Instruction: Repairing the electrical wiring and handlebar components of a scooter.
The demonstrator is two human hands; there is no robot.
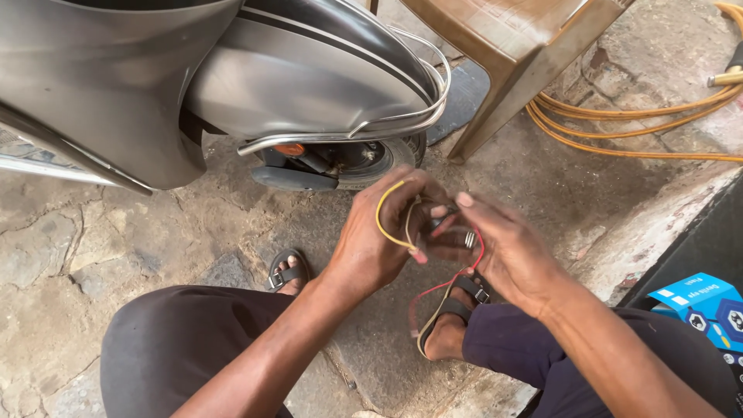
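Wires held beside a grey scooter (pixel 232 70)

A small dark part (pixel 443 232) with yellow wire (pixel 385 220) and red wire (pixel 464 275) is gripped by the left hand (pixel 379 232) and right hand (pixel 503 248); it is not yet fitted to anything.

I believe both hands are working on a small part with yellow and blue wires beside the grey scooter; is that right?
Not quite: in the head view the left hand and right hand hold a part with a yellow wire and a red wire, not blue, beside the grey scooter.

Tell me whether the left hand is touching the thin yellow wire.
Touching. The head view shows the thin yellow wire looping out of the left hand, pinched at the fingers.
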